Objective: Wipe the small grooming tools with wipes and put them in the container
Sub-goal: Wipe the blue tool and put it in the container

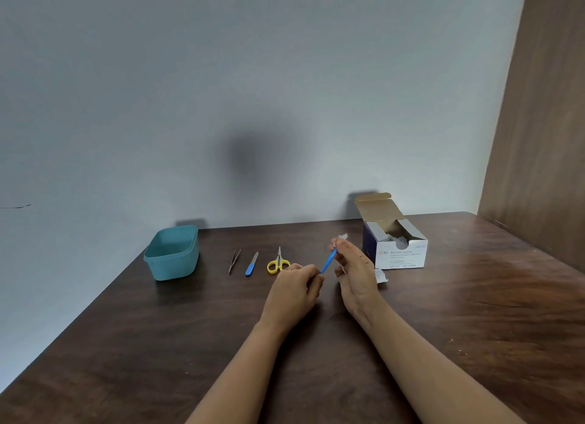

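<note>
The blue-handled tool (328, 261) was off the counter (126, 344), held up well to the right of the container (171, 265) and slanting away from it toward its upper end. The left hand (294, 284) gripped the lower end of the handle with curled fingers, while the right hand (354, 271) pinched the upper end through a small white wipe (342, 236). The tool looked light, thin and stiff. Its smooth plastic handle would likely turn slick once wet from the wipe, so the firm hold belonged on the handle and the wipe on the working tip, which was hidden and may be sharp. Between the container and the hands lay the tweezers (234, 260), nearest the container, then a nail file (251, 264), then yellow scissors (278, 263), none touching. All three looked light and rigid; the scissors would be best lifted by the loops. The open box of swabs (400, 254) stood farthest from the container, with a torn wrapper (381, 276) nearly as far out
</note>
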A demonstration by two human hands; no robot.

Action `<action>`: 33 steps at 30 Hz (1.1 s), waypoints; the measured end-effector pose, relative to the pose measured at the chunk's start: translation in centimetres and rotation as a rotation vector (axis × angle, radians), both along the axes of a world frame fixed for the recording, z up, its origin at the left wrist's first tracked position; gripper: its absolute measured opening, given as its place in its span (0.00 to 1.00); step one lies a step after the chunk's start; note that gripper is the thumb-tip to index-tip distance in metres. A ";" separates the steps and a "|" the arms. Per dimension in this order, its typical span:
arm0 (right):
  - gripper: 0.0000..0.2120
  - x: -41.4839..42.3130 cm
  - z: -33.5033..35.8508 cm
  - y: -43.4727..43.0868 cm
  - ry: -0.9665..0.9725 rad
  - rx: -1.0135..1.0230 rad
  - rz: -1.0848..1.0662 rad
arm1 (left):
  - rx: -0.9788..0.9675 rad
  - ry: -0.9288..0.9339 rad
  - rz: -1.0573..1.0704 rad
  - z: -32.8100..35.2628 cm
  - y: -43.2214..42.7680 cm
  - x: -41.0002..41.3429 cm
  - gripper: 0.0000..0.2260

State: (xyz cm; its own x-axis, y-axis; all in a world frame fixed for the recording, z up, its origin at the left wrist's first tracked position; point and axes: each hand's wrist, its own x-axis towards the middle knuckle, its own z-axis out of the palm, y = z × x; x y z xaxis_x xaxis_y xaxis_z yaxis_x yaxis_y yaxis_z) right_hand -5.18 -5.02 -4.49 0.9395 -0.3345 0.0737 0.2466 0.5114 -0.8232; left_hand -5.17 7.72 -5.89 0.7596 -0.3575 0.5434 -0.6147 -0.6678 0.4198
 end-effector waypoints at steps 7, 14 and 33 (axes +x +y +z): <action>0.06 0.2 -0.1 -0.3 -0.013 0.071 -0.022 | -0.011 0.040 -0.037 0.2 0.0 -0.2 0.08; 0.05 0.6 -0.3 -1.2 0.050 0.152 -0.172 | 0.051 0.005 -0.039 0.1 0.0 -0.1 0.09; 0.03 1.1 -0.8 -1.2 0.001 0.120 -0.132 | -0.324 0.199 0.094 1.0 0.6 -0.5 0.10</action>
